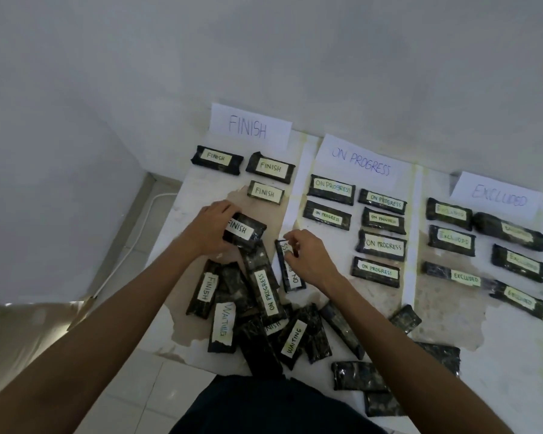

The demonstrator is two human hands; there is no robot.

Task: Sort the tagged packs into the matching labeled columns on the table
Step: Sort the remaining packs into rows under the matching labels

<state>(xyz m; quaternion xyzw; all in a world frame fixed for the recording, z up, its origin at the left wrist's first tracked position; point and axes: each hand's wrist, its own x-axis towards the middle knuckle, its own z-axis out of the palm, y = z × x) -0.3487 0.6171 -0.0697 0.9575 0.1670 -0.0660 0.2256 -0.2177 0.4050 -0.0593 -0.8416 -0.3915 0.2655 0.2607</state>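
My left hand grips a black pack tagged FINISH just below the FINISH column, where three FINISH packs lie under the FINISH sign. My right hand pinches the upper end of a black pack tagged ON PROGRESS, left of the ON PROGRESS column. That column holds several packs under its sign. A pile of unsorted packs with FINISH, WAITING and ON PROGRESS tags lies at the table's near edge.
The EXCLUDED sign heads a column of several packs on the right. More black packs lie face down at the near right. The white table stands against a wall; a tiled floor and a white cable lie to the left.
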